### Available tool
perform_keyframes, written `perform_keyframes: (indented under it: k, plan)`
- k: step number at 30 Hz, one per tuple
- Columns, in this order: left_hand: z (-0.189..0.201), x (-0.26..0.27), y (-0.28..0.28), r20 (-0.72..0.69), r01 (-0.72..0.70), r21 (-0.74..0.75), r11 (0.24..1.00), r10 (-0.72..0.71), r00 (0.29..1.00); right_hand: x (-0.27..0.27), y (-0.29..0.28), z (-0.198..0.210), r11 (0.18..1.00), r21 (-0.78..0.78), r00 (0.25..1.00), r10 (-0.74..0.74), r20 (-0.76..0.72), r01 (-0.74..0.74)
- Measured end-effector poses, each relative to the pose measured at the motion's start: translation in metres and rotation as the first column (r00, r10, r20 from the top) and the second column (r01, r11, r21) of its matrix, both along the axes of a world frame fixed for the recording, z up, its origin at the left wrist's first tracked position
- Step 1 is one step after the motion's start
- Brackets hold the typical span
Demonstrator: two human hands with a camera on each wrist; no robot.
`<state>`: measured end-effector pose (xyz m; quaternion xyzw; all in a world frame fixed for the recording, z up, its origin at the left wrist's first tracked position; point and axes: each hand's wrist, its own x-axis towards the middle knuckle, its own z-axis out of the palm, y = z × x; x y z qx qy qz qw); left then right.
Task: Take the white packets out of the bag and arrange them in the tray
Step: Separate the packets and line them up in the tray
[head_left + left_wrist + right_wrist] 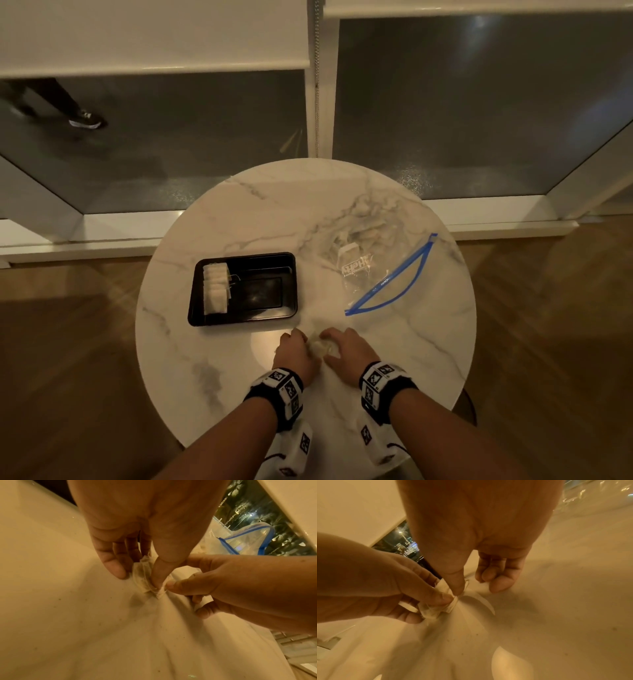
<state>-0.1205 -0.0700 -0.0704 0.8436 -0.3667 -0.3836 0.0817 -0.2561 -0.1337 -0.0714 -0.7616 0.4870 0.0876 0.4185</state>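
Two hands meet over the near part of the round marble tabletop, both working on a small bunch of white packets held low over the surface. The left hand pinches the bunch between its thumb and curled fingers; its grip is closed on the packets. The right hand pinches the other end of the same bunch between thumb and forefinger, its remaining fingers curled underneath. A black tray sits to the left, well apart from the hands, with a row of white packets standing on edge along its left end. The clear plastic bag with a blue zip strip lies on the right side of the tabletop, its mouth gaping towards the person. Whether any packets remain inside it cannot be told.
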Motion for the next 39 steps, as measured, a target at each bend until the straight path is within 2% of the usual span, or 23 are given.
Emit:
perform_keyframes:
  k: [5, 9, 13, 18, 20, 22, 28, 31, 33, 39]
  plan:
    - [-0.001, 0.002, 0.001, -0.011, 0.053, -0.058, 0.997, -0.054, 0.998, 0.005, -0.01, 0.001, 0.987, 0.141, 0.996, -0.08, 0.033, 0.075]
    - [0.003, 0.002, 0.004, -0.163, -0.055, -0.201, 0.978, 0.022, 0.986, 0.004, -0.018, 0.016, 0.905, 0.389, 0.945, -0.263, 0.192, 0.173]
    - [0.002, 0.003, 0.006, -0.314, -0.148, -0.279, 0.949, 0.056, 0.948, -0.009, -0.02, 0.025, 0.883, 0.417, 0.883, -0.359, 0.302, 0.216]
    - [0.007, 0.002, 0.01, -0.474, -0.25, -0.32, 0.914, 0.075, 0.877, -0.02, -0.014, 0.031, 0.764, 0.586, 0.766, -0.539, 0.351, 0.27]
    - [0.012, 0.001, 0.011, -0.525, -0.303, -0.318, 0.898, 0.1, 0.845, -0.023, -0.013, 0.029, 0.748, 0.588, 0.738, -0.578, 0.349, 0.307]
    - [0.018, 0.0, 0.014, -0.553, -0.342, -0.315, 0.885, 0.122, 0.824, -0.026, -0.014, 0.028, 0.765, 0.548, 0.739, -0.577, 0.348, 0.339]
    - [0.013, 0.015, 0.027, -0.535, -0.488, -0.232, 0.841, 0.309, 0.786, -0.033, -0.018, 0.028, 0.759, 0.485, 0.72, -0.616, 0.319, 0.435]
    - [0.007, 0.025, 0.032, -0.427, -0.495, -0.191, 0.848, 0.382, 0.819, -0.037, -0.017, 0.029, 0.742, 0.48, 0.702, -0.643, 0.307, 0.469]
    - [0.01, 0.028, 0.032, -0.354, -0.476, -0.175, 0.862, 0.397, 0.847, -0.038, -0.017, 0.029, 0.728, 0.48, 0.686, -0.661, 0.304, 0.489]
    - [0.014, 0.027, 0.029, -0.301, -0.423, -0.146, 0.894, 0.367, 0.88, -0.043, -0.014, 0.027, 0.707, 0.464, 0.672, -0.688, 0.274, 0.534]
